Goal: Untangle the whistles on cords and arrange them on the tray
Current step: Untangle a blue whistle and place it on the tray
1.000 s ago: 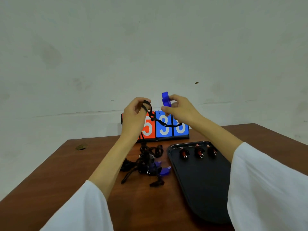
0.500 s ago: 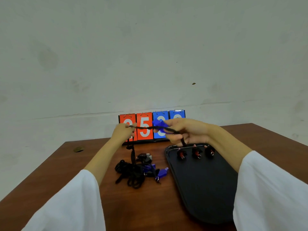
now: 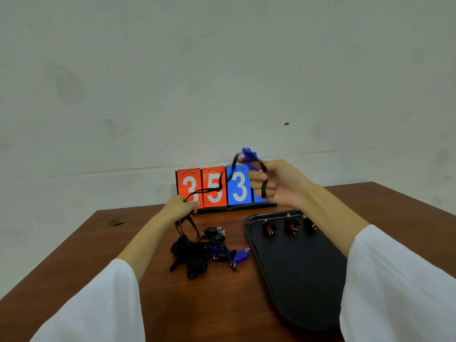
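Pinching a blue whistle (image 3: 249, 155) at its fingertips, the right hand (image 3: 278, 183) is raised above the desk (image 3: 98, 243), toward 1 o'clock from the view's centre. Its fingers are curled, and the whistle's black cord (image 3: 214, 190) loops over them, one end hanging in front of the palm. The cord sags toward 8 o'clock to the left hand (image 3: 180, 208), whose fingers are clenched round it just above the desk. More cord drops from that hand into a tangled pile (image 3: 192, 257) on the desk, at 9 o'clock of the black tray (image 3: 303, 287). A second blue whistle (image 3: 240, 255) lies at the pile's 3 o'clock edge, near the tray's rim, and a dark grey whistle (image 3: 216, 232) sits at its 12 o'clock side. Three red whistles (image 3: 291, 227) lie in a row at the tray's 12 o'clock end. A flip scoreboard (image 3: 190, 188) showing 3, 5, 3 stands at the desk's 12 o'clock edge.
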`<move>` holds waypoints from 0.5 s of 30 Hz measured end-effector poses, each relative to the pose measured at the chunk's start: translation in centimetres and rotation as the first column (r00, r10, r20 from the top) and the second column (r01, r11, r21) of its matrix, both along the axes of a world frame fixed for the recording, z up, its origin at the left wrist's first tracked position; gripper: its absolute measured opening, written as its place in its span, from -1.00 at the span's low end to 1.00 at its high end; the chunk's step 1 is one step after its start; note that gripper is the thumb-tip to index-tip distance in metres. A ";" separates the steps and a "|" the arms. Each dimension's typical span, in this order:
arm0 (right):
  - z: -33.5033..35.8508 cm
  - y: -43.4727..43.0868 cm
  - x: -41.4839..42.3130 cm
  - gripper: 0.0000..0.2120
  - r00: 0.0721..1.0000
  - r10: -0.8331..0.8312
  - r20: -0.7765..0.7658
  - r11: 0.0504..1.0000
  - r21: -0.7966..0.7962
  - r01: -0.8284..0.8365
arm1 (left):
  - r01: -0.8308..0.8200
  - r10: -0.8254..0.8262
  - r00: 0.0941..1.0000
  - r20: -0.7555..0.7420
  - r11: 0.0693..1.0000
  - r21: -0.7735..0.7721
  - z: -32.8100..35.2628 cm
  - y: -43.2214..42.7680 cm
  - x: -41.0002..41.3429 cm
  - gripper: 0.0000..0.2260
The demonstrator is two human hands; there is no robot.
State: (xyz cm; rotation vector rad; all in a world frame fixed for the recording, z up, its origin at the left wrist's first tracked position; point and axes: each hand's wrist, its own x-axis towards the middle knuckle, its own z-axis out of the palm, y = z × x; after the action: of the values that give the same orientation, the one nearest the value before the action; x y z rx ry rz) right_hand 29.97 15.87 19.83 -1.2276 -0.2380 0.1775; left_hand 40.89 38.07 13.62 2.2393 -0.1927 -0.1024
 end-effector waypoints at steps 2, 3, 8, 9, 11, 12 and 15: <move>-0.8 0.3 0.5 -0.83 0.972 -0.233 -0.027 0.945 -0.244 0.219 | 0.030 -0.029 0.997 0.069 1.000 -0.007 1.4 -0.4 -0.2 -0.84; -1.3 0.4 0.7 -0.84 0.948 -0.315 -0.040 0.909 -0.301 0.289 | 0.041 -0.037 0.996 0.077 0.998 -0.042 2.1 -0.6 -0.4 -0.86; -3.2 0.4 1.4 -0.93 0.891 -0.440 -0.113 0.868 -0.309 0.390 | 0.097 -0.093 0.995 0.030 0.965 -0.244 5.3 -1.0 -1.7 -0.63; -3.4 0.4 1.4 -0.95 0.884 -0.453 -0.116 0.859 -0.321 0.398 | 0.102 -0.089 0.994 0.069 0.972 -0.213 5.6 -1.1 -1.8 -0.59; -3.9 0.4 1.4 -0.97 0.873 -0.474 -0.112 0.847 -0.328 0.418 | 0.075 -0.057 0.976 0.211 0.994 -0.077 5.7 -1.4 -2.0 -0.57; -4.0 0.4 1.4 -0.96 0.869 -0.484 -0.105 0.843 -0.323 0.430 | 0.056 -0.046 0.955 0.294 0.998 -0.025 5.7 -1.5 -2.0 -0.57; -4.3 0.4 1.4 -0.87 0.863 -0.500 -0.072 0.833 -0.313 0.456 | 0.053 -0.064 0.923 0.380 0.998 0.040 5.7 -1.3 -1.8 -0.66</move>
State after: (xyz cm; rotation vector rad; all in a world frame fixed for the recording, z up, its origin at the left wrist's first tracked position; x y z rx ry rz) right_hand 31.33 16.22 15.53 -1.5178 0.2445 -0.1404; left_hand 39.08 36.75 19.27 2.2640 -0.4708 0.3051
